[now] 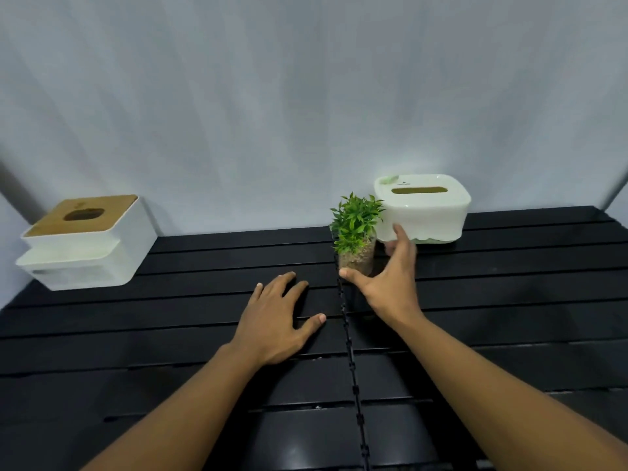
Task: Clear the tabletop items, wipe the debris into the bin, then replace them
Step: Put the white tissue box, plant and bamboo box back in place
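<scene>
Indoors, a black slatted table (509, 300) fills the frame, with a wooden-lidded white box (85, 243) at far left and a rounded white box (424, 212) at back right. The left hand (272, 324) lies flat on the slats, fingers spread. The right hand (390, 287) is open, its thumb at the base of the potted plant (355, 229), whose clear pot holds pebbles, and its fingers between pot and rounded box.

The table (136, 334) looks like black plastic with a dull sheen. The box (88, 260) at its left edge is smooth white plastic, and its lid (115, 202) looks wooden.
</scene>
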A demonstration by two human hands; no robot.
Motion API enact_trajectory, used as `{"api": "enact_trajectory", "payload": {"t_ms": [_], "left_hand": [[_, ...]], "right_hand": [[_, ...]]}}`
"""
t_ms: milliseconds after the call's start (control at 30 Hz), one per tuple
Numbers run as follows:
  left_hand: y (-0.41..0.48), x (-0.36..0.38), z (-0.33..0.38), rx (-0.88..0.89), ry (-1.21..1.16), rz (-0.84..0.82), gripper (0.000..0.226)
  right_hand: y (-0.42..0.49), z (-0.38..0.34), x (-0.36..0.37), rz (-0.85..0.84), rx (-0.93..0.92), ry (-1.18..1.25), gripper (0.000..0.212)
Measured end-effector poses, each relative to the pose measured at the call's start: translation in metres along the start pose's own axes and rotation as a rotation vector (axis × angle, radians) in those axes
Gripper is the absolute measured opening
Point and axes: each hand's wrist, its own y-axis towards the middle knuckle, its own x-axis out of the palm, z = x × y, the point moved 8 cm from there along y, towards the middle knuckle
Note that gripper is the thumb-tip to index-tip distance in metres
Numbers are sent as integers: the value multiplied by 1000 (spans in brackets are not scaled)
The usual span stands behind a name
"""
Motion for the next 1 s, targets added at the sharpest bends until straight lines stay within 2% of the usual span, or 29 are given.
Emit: {"api": "enact_trajectory", "payload": {"t_ms": [67,133,200,267,367,433,533,633,833,1000], "left_hand": [[-16,-8,-19,-27,5,1,88],[-34,-19,-44,-69,16,4,87],[-53,-28,-74,-129,17,6,84],[-73,-38,-107,-193,16,13,78],[-104,-58,-161,-291,29,60,73],[-123,-72,-201,-363,18,106,75],[-144,-91,-259,-483,-52,187,85],[-151,-105,-312,-578,-170,257,97],[-126,-132,-383,-497,-273,451,110],[-101,-125,-426,-493,-528,473,119]], "right_hand": [[-22,-13,-6,134,-5,-81,103],[-45,-35,2,193,-85,-69,85],[-64,-63,29,141,-224,-47,69],[-82,-88,67,70,-322,-28,65],[-95,-121,125,-3,-355,11,69],[-97,-139,172,-128,-341,16,72],[-95,-161,239,-293,-312,8,82],[-90,-177,298,-388,-319,29,91],[-68,-197,369,-454,-398,38,108],[-51,-193,400,-474,-390,76,119]]}}
